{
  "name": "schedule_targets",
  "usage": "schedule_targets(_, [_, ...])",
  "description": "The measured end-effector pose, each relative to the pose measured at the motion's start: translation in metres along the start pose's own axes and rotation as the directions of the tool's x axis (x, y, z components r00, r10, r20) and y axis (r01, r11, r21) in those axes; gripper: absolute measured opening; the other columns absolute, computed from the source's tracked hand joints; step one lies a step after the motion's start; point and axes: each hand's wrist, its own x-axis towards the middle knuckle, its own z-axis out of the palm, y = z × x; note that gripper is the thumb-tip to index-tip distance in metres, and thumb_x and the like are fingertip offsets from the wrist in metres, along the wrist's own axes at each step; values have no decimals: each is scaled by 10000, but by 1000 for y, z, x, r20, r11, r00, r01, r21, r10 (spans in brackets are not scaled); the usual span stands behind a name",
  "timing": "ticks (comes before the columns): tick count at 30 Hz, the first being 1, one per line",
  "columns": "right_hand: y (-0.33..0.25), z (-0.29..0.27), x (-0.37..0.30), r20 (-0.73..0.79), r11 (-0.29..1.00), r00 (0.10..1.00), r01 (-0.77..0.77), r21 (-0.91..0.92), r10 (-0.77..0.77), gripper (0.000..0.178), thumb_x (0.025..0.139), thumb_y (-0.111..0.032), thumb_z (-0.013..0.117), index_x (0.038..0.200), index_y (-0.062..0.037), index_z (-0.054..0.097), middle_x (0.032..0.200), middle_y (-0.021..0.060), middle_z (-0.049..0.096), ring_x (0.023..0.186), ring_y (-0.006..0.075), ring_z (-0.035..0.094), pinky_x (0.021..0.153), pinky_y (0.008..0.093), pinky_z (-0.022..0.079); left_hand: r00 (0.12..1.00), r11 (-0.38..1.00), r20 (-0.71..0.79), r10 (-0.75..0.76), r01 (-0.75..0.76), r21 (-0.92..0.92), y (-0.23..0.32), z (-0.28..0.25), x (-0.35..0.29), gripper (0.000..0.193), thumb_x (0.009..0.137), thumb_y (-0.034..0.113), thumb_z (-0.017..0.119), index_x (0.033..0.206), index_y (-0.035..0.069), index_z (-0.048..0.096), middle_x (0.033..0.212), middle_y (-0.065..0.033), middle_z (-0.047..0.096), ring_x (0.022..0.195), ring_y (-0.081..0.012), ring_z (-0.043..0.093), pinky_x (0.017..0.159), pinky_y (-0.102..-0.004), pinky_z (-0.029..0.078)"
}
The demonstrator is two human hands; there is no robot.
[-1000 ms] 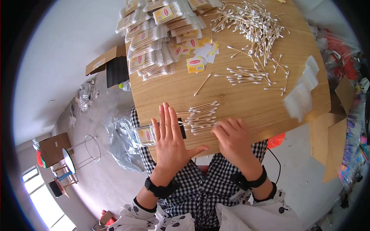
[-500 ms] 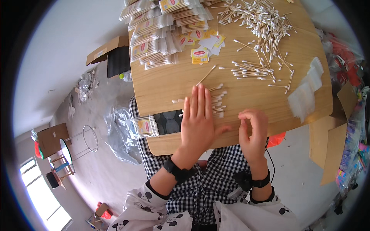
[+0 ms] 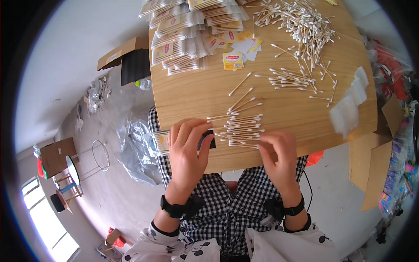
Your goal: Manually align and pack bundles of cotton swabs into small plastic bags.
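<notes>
Loose cotton swabs (image 3: 242,125) lie side by side in a rough row near the front of the wooden table. My left hand (image 3: 185,150) is left of them with its fingers bent and the thumb apart, over a flat dark panel (image 3: 209,140) that it partly covers. Beyond its fingers, at the table's left edge, shows a clear bag of swabs with a yellow card (image 3: 162,142). My right hand (image 3: 280,159) is at the right ends of the row, fingers curved, with a gap between thumb and forefinger. I see nothing held in either hand.
Filled swab bags (image 3: 181,41) are stacked at the far left, beside yellow and white cards (image 3: 233,60). A big heap of swabs (image 3: 305,28) lies at the far right, a smaller group (image 3: 290,80) before it. Empty clear bags (image 3: 347,107) are near the right edge.
My left hand has lifted off the swab row and moved left over the dark panel, uncovering the swabs. My right hand has shifted slightly left and down, and its pinched fingertips have parted.
</notes>
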Motion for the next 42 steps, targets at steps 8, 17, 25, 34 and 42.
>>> schedule_targets(8, [-4, 14, -3, 113, 992, 992, 72, -106, -60, 175, 755, -22, 742, 863, -89, 623, 839, 53, 573, 818, 261, 563, 759, 385, 414, 968, 985, 185, 171, -165, -48, -6, 12, 12, 170, 720, 61, 775, 858, 81, 677, 924, -50, 587, 935, -273, 539, 820, -398, 443])
schedule_targets(17, [-17, 19, 7, 62, 996, 995, -82, -37, 84, 187, 776, -37, 742, 910, -72, 617, 832, 44, 595, 806, 239, 567, 773, 369, 415, 942, 979, 266, 203, -203, -29, -7, 14, 15, 155, 742, 77, 753, 852, 83, 645, 895, -45, 567, 928, -264, 531, 852, -390, 407])
schedule_targets(25, [-20, 4, 0, 37, 963, 994, -109, 248, 103, 106, 864, -10, 682, 940, -16, 609, 902, 76, 638, 799, 238, 590, 727, 328, 473, 945, 974, 246, 215, -191, -119, 17, 1, 8, 160, 753, 25, 726, 848, 67, 604, 868, -36, 615, 871, -255, 571, 830, -392, 406])
schedule_targets(34, [-4, -44, -31, 125, 948, 967, -246, 201, 224, 82, 860, 14, 656, 919, -4, 601, 873, 100, 616, 770, 231, 586, 726, 316, 468, 936, 951, 256, 242, -177, -253, 37, 11, -22, 252, 774, 101, 770, 986, 53, 642, 968, -67, 675, 913, -255, 609, 855, -400, 415])
schedule_targets(42, [59, -164, -89, -130, 696, 745, -660, -282, 654, 85, 928, -61, 592, 1002, -27, 613, 965, 95, 627, 943, 237, 596, 912, 352, 445, 903, 968, 413, 117, -197, 157, 42, 48, -17, 1066, 780, 545, 708, 1494, -101, 251, 1587, -256, 228, 1500, -396, 148, 1189, -553, 176])
